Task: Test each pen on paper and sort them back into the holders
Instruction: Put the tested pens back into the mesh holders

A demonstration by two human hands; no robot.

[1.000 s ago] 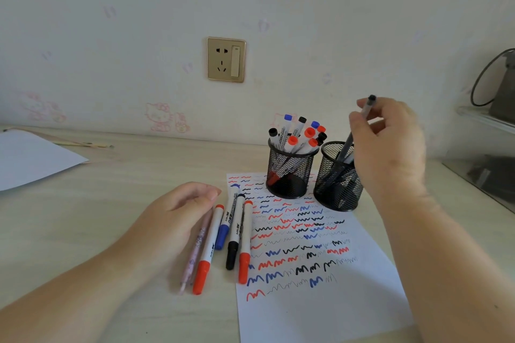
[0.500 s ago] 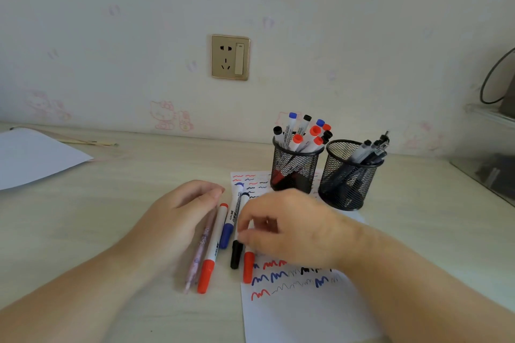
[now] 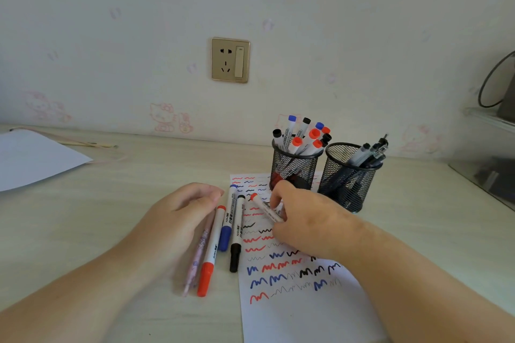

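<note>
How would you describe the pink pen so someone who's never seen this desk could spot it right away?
Start at the scribbled paper in front of the two mesh holders. Just left of its edge, four pens lie side by side on the desk. The pink pen is the leftmost, partly under the left hand: thin, pale and patterned, while its neighbours are thicker white markers with red, blue and black caps.

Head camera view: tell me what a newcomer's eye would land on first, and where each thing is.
First, the sheet of paper at centre, covered in red, blue and black squiggles. The right hand picks up a red-capped marker over it, while the left hand rests beside three markers and a pink pen lying on the desk. Behind stand two black mesh holders: the left holder full of markers, the right holder with dark pens.
</note>
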